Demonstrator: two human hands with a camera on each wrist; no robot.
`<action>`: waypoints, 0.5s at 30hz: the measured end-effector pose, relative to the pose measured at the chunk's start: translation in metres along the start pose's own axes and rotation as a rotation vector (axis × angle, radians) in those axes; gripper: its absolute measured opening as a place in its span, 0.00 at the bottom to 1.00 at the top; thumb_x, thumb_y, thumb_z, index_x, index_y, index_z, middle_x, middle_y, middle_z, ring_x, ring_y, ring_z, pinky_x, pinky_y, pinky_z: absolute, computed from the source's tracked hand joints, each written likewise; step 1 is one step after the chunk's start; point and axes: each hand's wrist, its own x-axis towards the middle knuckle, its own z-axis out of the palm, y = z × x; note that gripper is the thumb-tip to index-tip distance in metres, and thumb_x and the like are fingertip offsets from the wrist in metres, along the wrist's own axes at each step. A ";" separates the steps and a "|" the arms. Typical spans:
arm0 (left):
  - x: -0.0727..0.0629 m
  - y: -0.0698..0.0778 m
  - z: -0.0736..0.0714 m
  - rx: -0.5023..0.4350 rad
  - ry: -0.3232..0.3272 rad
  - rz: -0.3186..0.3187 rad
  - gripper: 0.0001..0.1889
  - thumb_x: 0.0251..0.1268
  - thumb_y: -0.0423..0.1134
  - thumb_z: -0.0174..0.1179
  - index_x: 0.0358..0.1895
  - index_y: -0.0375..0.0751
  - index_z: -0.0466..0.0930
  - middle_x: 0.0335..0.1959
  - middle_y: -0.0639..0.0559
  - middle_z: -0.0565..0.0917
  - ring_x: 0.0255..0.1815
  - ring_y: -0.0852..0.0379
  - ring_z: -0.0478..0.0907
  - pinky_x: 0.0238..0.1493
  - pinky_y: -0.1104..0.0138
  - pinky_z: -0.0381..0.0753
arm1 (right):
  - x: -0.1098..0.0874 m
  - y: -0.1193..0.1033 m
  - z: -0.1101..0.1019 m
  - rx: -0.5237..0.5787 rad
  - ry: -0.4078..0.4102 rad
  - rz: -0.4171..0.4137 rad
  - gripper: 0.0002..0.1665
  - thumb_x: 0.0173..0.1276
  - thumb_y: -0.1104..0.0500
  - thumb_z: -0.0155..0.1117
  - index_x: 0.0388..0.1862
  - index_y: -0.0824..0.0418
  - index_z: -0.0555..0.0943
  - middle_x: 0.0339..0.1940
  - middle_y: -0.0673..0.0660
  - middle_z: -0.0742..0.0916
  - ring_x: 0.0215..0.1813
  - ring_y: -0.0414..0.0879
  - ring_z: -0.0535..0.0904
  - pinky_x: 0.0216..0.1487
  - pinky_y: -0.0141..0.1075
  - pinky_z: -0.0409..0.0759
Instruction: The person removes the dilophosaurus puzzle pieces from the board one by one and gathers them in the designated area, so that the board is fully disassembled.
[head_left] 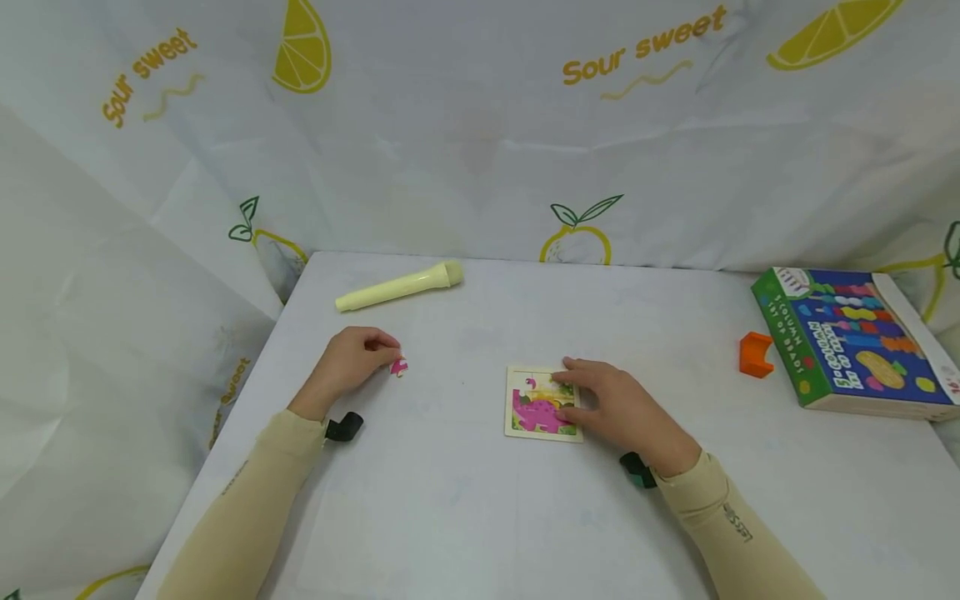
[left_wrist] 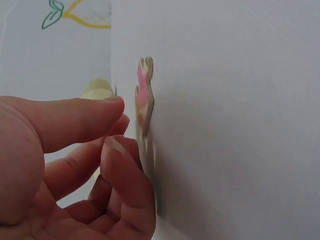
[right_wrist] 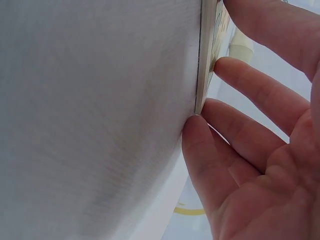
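Observation:
A small pink-and-white puzzle piece (head_left: 399, 367) appears to lie on the table by the left hand (head_left: 352, 362). In the left wrist view a narrow gap shows between the thumb tip (left_wrist: 117, 102) and the puzzle piece (left_wrist: 145, 97); the fingers are loosely bent beside it. At the table's middle, the right hand (head_left: 618, 404) rests on the right side of a square jigsaw board (head_left: 512, 425) with a pink dinosaur picture. Its thumb and a finger touch the board's face, while other fingertips (right_wrist: 197, 131) meet its edge and the table. The palm hides the board's right part.
Behind the left hand lies a pale yellow toy microphone (head_left: 401, 286). On the right are an orange U-shaped block (head_left: 754, 355) and a blue-and-green bead-set box (head_left: 855, 337). A white cloth with lemon prints (head_left: 480, 158) hangs along the table's back edge.

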 end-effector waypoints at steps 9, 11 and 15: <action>0.006 0.078 0.061 0.026 -0.117 0.204 0.05 0.75 0.42 0.70 0.47 0.49 0.91 0.40 0.55 0.87 0.42 0.57 0.81 0.48 0.63 0.82 | 0.001 0.001 -0.001 0.006 0.006 0.001 0.35 0.68 0.50 0.81 0.72 0.57 0.83 0.82 0.62 0.77 0.83 0.64 0.70 0.79 0.61 0.72; 0.007 0.097 0.077 0.043 -0.165 0.252 0.05 0.75 0.42 0.70 0.48 0.50 0.90 0.40 0.57 0.86 0.43 0.57 0.81 0.49 0.64 0.82 | 0.001 0.001 0.000 0.011 0.007 0.002 0.35 0.69 0.49 0.81 0.72 0.56 0.83 0.82 0.62 0.77 0.83 0.64 0.71 0.79 0.62 0.72; 0.011 0.124 0.103 0.067 -0.239 0.348 0.06 0.75 0.43 0.70 0.48 0.48 0.90 0.40 0.58 0.85 0.43 0.59 0.81 0.50 0.65 0.83 | 0.003 0.001 0.000 0.023 0.019 -0.006 0.34 0.68 0.50 0.81 0.71 0.57 0.84 0.80 0.63 0.78 0.82 0.65 0.72 0.78 0.62 0.73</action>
